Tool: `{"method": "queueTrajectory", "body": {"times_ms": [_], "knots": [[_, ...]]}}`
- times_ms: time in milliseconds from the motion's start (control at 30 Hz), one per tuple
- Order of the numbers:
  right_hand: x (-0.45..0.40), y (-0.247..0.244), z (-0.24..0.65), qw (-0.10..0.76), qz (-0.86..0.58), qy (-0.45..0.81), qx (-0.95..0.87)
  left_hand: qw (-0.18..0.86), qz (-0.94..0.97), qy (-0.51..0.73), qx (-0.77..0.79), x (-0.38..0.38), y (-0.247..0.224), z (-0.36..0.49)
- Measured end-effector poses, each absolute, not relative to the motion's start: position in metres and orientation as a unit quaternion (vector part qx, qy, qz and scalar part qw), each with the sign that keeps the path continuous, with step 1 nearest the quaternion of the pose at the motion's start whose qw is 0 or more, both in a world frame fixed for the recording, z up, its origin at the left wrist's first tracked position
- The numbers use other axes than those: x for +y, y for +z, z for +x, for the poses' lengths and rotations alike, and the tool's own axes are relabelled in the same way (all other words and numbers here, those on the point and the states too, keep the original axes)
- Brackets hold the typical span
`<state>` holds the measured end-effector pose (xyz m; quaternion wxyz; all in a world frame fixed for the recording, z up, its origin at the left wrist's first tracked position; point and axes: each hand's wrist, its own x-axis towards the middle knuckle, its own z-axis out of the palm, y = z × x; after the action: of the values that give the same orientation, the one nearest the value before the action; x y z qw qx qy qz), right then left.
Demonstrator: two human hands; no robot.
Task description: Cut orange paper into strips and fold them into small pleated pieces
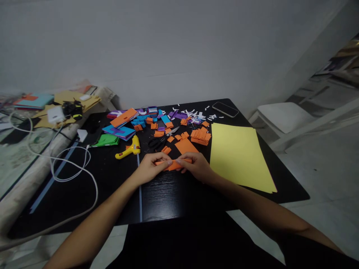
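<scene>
Forearms (102, 218) across lower frame | left hand (150, 167) and right hand (198, 168) both pinching orange paper (174, 165), centre | long axis left-right, between them | neither hand nearer

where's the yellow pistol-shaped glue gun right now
In the head view, the glue gun lies left of centre on the black rectangular table, between the left hand and the green paper stack.

Bare left hand (150, 168), bare right hand (198, 167), bare forearms (112, 209), black right sleeve (308, 249), black clothing (190, 243)
</scene>
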<state>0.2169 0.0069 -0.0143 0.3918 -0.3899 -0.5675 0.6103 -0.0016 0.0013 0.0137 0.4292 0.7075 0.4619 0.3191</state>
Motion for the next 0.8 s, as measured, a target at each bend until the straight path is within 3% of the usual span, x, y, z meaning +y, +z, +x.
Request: {"method": "queueTrajectory", "body": {"times_ms": [400, 800], "knots": [[0.02, -0.007, 0.224, 0.449, -0.424, 0.624, -0.479, 0.415, 0.693, 0.339, 0.483, 0.002, 0.013, -0.003], [0.012, -0.012, 0.215, 0.414, -0.357, 0.698, -0.462, 0.407, 0.673, 0.374, 0.491, 0.0, 0.01, 0.001]]}}
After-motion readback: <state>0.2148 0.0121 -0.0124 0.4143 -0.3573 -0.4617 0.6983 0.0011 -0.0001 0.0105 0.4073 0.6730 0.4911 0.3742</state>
